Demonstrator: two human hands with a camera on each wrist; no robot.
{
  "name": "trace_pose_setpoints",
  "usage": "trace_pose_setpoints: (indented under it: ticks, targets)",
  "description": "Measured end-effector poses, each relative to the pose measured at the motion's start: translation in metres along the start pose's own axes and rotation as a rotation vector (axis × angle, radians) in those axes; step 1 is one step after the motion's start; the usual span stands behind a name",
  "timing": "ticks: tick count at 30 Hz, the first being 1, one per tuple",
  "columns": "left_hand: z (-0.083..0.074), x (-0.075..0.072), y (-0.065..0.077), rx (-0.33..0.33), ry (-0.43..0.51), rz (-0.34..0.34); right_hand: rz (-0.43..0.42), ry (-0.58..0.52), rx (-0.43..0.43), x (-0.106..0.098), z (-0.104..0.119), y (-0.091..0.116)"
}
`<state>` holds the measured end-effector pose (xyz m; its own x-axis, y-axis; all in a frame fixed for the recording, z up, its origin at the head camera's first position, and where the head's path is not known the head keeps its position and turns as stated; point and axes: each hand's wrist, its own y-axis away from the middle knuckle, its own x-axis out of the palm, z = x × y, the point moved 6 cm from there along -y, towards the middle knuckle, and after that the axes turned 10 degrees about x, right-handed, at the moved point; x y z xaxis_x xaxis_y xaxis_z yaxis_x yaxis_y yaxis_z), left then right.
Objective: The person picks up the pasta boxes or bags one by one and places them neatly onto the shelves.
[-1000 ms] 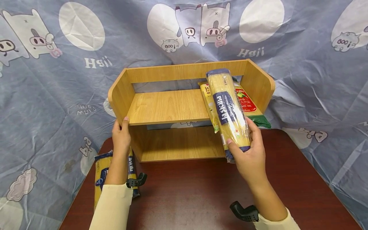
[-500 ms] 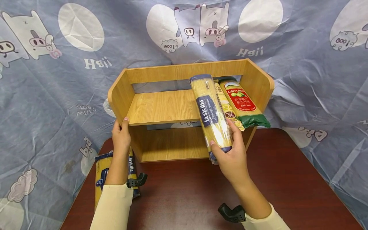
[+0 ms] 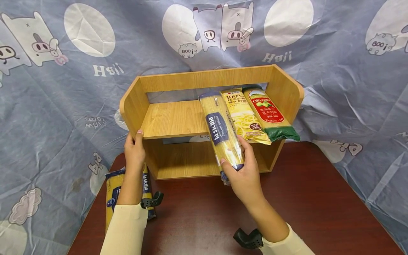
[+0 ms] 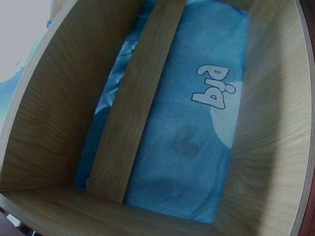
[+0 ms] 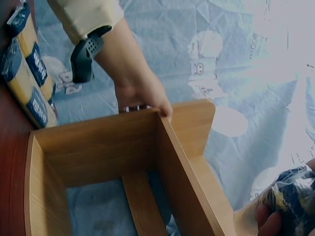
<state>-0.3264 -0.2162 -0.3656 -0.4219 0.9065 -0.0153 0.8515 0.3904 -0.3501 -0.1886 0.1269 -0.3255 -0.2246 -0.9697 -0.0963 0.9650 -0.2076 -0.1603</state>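
Observation:
In the head view my right hand [image 3: 245, 182] grips the lower end of a clear packet of spaghetti [image 3: 220, 129] with a blue "la sicilia" label. The packet slants over the upper board of a small two-tier wooden shelf [image 3: 173, 118], its near end jutting past the front edge. At the shelf's left side my left hand [image 3: 134, 154] holds the corner of the upper board, thumb in front. A yellow pasta packet [image 3: 245, 115] lies right of the held one. Beyond it lies a red-labelled, green-ended spaghetti packet [image 3: 266, 111]. The right wrist view catches the held packet's crinkled end [image 5: 298, 196].
More blue-and-yellow spaghetti packets [image 3: 113, 187] lie on the dark red table [image 3: 191, 216], partly behind the left forearm. A wooden rail [image 3: 204, 80] runs along the shelf's back. Behind everything hangs a printed blue cloth [image 3: 137, 39].
My right hand has carried the spaghetti packet leftward and lower over the upper board, uncovering the yellow and red-labelled packets. The left hand has stayed on the shelf corner.

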Motion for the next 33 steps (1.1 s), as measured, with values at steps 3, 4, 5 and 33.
trace_pose_setpoints:
  ticks: [3, 4, 5, 33]
  targets:
    - [0.0, 0.0, 0.001, -0.006, -0.001, 0.009, -0.005, 0.003, 0.008, 0.004, -0.002, 0.0]
    - [-0.001, 0.0, 0.002, -0.008, -0.001, 0.013, -0.007, 0.001, 0.013, 0.005, -0.003, 0.001]
    - [-0.001, 0.0, 0.002, -0.01, 0.0, 0.017, -0.008, 0.0, 0.019, 0.006, -0.004, 0.001]
    - [0.0, -0.001, 0.0, -0.004, 0.016, 0.0, 0.128, -0.15, 0.112, 0.018, -0.007, -0.011]
